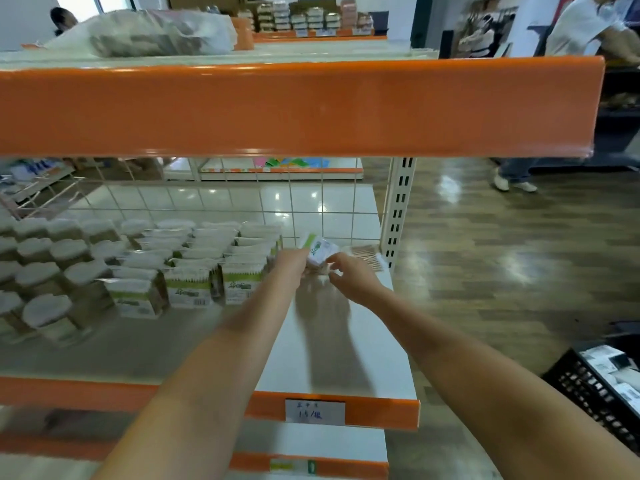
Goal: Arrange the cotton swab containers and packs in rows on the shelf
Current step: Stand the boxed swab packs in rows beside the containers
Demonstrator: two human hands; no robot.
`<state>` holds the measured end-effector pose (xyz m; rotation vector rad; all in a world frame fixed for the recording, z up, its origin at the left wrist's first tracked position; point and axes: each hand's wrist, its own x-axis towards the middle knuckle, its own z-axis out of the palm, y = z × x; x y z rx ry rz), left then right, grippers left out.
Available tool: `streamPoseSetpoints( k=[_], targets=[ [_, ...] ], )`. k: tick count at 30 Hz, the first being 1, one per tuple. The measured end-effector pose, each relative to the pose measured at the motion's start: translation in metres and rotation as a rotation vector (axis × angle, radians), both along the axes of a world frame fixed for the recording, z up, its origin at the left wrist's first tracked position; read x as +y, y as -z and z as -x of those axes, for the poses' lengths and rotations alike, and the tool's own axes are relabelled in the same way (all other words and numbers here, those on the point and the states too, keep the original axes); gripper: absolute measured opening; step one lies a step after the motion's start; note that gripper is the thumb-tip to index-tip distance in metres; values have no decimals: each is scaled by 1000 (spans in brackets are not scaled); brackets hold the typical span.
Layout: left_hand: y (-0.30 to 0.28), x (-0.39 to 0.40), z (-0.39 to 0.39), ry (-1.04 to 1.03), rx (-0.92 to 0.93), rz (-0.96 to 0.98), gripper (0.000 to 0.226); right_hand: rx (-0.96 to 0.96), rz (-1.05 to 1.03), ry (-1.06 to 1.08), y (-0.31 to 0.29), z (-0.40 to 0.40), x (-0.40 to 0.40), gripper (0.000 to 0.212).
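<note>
Swab packs [194, 271] beside held pack [320, 252]

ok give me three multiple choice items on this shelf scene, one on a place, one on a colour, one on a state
1. Where on the shelf are both hands working?
A. at its right end
B. at its left end
C. on the shelf above

2. What colour is the shelf's front edge?
A. blue
B. orange
C. green

3. What is the state of the pack at the hands?
A. lying untouched
B. on the floor
C. held between the hands

Answers: 1 A, the left hand and right hand meet near the right upright. 2 B, the lip bearing the price tag is orange. 3 C, fingers of both hands close on the pack.
</note>
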<state>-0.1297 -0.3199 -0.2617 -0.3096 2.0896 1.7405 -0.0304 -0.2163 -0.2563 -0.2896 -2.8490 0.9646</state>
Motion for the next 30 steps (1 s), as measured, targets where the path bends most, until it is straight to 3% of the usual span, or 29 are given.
streamPoseSetpoints(
  k=[2, 5, 7, 9, 14, 19, 25, 30],
  targets=[
    [-6, -4, -5, 29, 22, -17, 15, 1, 13, 26, -4, -2, 4, 35],
    [-13, -12, -8, 135, 99, -29, 20, 26, 81, 156, -11, -2, 16, 36],
    [-20, -17, -13, 270, 130, -16, 8, 27, 181, 207, -17, -4, 22, 43],
    [-32, -24, -20, 404, 156, 4, 10, -32, 326, 192, -25, -9, 24, 48],
    [-45, -43, -30, 644, 234, 27, 11, -203, 542, 63, -27, -26, 21, 30],
    [-58, -61, -30, 800, 294, 150, 15, -212, 596, 42, -22, -36, 12, 32],
    [-85, -79, -33, 950, 487, 475, 25, -201, 605, 19, -20, -40, -14, 30],
    [-90, -107, -34, 975, 563, 548, 24, -226, 572, -56, -19, -42, -41, 31]
  ],
)
